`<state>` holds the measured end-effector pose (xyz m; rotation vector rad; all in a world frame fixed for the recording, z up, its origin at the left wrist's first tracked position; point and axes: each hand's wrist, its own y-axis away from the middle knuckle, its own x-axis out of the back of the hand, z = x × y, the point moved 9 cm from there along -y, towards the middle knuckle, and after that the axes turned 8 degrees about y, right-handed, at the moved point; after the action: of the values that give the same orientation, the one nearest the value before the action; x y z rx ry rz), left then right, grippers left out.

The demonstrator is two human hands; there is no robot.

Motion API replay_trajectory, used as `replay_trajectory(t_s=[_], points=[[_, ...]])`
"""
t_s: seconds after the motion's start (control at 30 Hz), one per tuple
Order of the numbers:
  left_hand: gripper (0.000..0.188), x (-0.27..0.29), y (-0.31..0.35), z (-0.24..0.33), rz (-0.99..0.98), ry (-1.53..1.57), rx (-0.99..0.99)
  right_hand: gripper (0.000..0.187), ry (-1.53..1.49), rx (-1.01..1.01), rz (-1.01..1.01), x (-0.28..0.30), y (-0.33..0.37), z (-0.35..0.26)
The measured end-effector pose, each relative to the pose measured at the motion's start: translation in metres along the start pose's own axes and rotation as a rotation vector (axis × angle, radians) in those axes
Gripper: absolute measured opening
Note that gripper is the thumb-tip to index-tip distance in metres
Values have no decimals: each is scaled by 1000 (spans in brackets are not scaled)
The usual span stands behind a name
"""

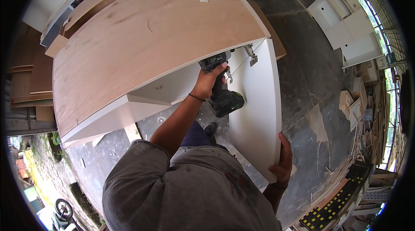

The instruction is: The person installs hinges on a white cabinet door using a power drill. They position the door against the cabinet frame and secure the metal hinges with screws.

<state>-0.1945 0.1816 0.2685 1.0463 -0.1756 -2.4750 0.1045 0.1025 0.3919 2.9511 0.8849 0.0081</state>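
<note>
My left hand [212, 81] is wrapped round the grip of a black cordless drill [227, 101]. The drill's head points toward the upper right, just under the edge of a large cabinet [164, 27] with a bare plywood face. A white cabinet door [255, 105] stands swung out from the cabinet's right end. My right hand [283, 162] grips the door's free edge, fingers on its outer side. A metal hinge [252, 56] sits at the door's top near the cabinet. Another metal fitting [229, 76] shows beside the drill, partly hidden by my left hand. The drill's tip is hard to make out.
A white panel [147, 104] juts from the cabinet's underside. On the dark concrete floor [298, 84] lie scraps and dust. White cabinet carcasses [346, 23] stand at the far right, with offcuts [356, 101] piled nearer. Stacked brown boards [30, 75] are on the left.
</note>
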Motion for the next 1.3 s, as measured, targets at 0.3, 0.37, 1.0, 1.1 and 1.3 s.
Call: replay_trajectory(t_s=[0.3, 0.37, 1.0, 1.1, 1.3], points=[[24, -4, 11, -5, 37, 146, 38, 90, -72, -22, 39, 23, 3, 9], [24, -4, 10, -5, 33, 153, 28, 90, -75, -13, 33, 22, 2, 8], [26, -6, 4, -4, -26, 64, 41, 87, -88, 8, 32, 16, 1, 4], [21, -11, 8, -1, -15, 92, 25, 88, -76, 5, 35, 18, 2, 8], [17, -9, 7, 0, 4, 78, -9, 90, -69, -28, 67, 17, 3, 9]])
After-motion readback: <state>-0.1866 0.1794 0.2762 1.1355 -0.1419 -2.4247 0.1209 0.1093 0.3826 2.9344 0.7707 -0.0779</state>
